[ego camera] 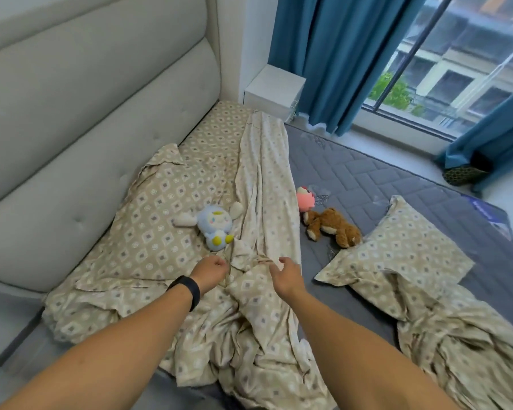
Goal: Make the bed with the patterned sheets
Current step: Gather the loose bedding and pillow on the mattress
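Both hands reach over the rumpled patterned sheet (261, 294): the left hand (211, 269) curls closed on nothing I can see, the right hand (286, 275) hangs loosely open. The sheet's long bunched fold runs away toward the headboard (80, 119). Three plush toys (212, 224) flank it; one pillow (397, 250) lies right, on the grey mattress (382, 179).

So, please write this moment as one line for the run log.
step: gather sheet | left hand: grips patterned sheet | right hand: open, on sheet | mattress: half bare | three plush toys on bed
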The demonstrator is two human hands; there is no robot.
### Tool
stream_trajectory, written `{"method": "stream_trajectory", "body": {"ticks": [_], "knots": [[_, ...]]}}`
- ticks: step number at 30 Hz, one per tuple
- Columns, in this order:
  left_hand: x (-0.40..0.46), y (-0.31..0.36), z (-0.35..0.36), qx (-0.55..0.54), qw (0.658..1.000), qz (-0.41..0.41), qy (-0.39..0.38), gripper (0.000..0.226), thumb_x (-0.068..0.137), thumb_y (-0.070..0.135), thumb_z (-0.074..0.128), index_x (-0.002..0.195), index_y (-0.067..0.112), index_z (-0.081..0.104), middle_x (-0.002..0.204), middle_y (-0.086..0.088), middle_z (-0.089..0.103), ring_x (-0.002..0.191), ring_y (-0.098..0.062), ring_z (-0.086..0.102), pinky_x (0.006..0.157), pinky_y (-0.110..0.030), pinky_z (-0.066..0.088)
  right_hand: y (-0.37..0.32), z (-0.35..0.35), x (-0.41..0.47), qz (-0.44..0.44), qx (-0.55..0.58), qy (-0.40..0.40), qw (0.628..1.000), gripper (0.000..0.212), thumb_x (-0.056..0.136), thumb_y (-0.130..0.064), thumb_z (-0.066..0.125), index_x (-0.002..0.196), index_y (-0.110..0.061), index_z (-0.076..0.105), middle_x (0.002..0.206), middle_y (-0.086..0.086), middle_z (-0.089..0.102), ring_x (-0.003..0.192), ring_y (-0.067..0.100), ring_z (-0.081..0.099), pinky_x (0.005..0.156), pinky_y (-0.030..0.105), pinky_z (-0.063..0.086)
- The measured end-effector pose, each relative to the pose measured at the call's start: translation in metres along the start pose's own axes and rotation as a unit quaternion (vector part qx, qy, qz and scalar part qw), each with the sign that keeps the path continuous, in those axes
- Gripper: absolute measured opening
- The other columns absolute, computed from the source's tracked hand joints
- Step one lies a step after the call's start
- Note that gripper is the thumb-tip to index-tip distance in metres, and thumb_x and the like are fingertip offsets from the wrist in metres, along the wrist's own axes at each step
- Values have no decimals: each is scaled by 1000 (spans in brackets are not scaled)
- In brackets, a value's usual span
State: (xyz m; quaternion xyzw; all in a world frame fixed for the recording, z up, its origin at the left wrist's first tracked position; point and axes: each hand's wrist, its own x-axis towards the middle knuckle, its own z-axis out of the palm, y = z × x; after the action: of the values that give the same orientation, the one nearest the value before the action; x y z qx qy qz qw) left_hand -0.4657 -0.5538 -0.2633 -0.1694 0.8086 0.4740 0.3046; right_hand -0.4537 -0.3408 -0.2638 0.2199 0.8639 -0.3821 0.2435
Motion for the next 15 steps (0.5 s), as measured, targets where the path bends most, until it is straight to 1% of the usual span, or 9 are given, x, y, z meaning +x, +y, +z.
{"method": "stream_trajectory", "body": {"ticks": [2, 4, 6, 8, 10, 12, 14, 15], "knots": [[-1, 23, 21, 18, 1000, 11, -16, 24, 100, 19, 53, 78, 14, 50, 81, -6, 53, 73, -21, 49, 65, -30, 38, 18, -25, 2, -18, -26, 11, 999, 53, 106, -43, 43, 151, -17, 36, 156, 8, 26, 124, 28, 53, 95, 37, 44], [1, 42, 39, 39, 999, 23, -29, 27, 101, 20, 53, 74, 17, 48, 76, -3, 50, 68, -19, 47, 60, -30, 36, 32, -47, 6, -29, -55, 16, 998, 51, 105, -43, 44, 149, -18, 38, 153, 7, 28, 121, 26, 54, 92, 38, 45], [6, 59, 67, 64, 996, 35, -50, 22, 100, 22, 54, 79, 15, 54, 80, -4, 55, 72, -21, 51, 65, -31, 40, 55, -71, 7, -20, -79, 23, 996, 48, 105, -41, 46, 147, -17, 41, 151, 7, 30, 121, 28, 53, 92, 37, 46], [11, 75, 104, 84, 993, 52, -71, 16, 98, 20, 55, 91, 8, 63, 89, -7, 61, 81, -24, 56, 72, -32, 43, 88, -96, 10, 5, -81, 28, 996, 44, 104, -38, 48, 142, -16, 46, 148, 7, 32, 120, 29, 52, 96, 41, 48], [13, 83, 140, 100, 989, 61, -87, 16, 97, 18, 57, 102, 6, 67, 95, -6, 65, 86, -22, 59, 74, -29, 44, 120, -115, 11, 29, -82, 36, 996, 40, 103, -37, 51, 136, -15, 51, 144, 8, 36, 118, 29, 52, 98, 42, 49], [15, 87, 180, 116, 986, 58, -105, 14, 95, 16, 60, 104, 10, 69, 100, -4, 67, 92, -20, 62, 79, -29, 48, 158, -132, 13, 60, -82, 40, 994, 40, 102, -38, 52, 135, -15, 52, 143, 8, 37, 117, 29, 53, 99, 41, 48], [19, 88, 227, 140, 980, 46, -133, 11, 94, 14, 61, 102, 12, 68, 100, -4, 67, 97, -24, 63, 87, -33, 49, 203, -149, 13, 95, -76, 38, 992, 39, 102, -35, 52, 135, -14, 52, 144, 8, 37, 120, 29, 53, 101, 39, 46], [20, 87, 249, 155, 976, 37, -148, 11, 94, 14, 60, 103, 12, 68, 100, -4, 66, 99, -25, 63, 89, -34, 49, 226, -157, 13, 114, -72, 37, 990, 38, 102, -34, 52, 135, -15, 53, 143, 8, 38, 120, 29, 53, 101, 39, 45]]}}
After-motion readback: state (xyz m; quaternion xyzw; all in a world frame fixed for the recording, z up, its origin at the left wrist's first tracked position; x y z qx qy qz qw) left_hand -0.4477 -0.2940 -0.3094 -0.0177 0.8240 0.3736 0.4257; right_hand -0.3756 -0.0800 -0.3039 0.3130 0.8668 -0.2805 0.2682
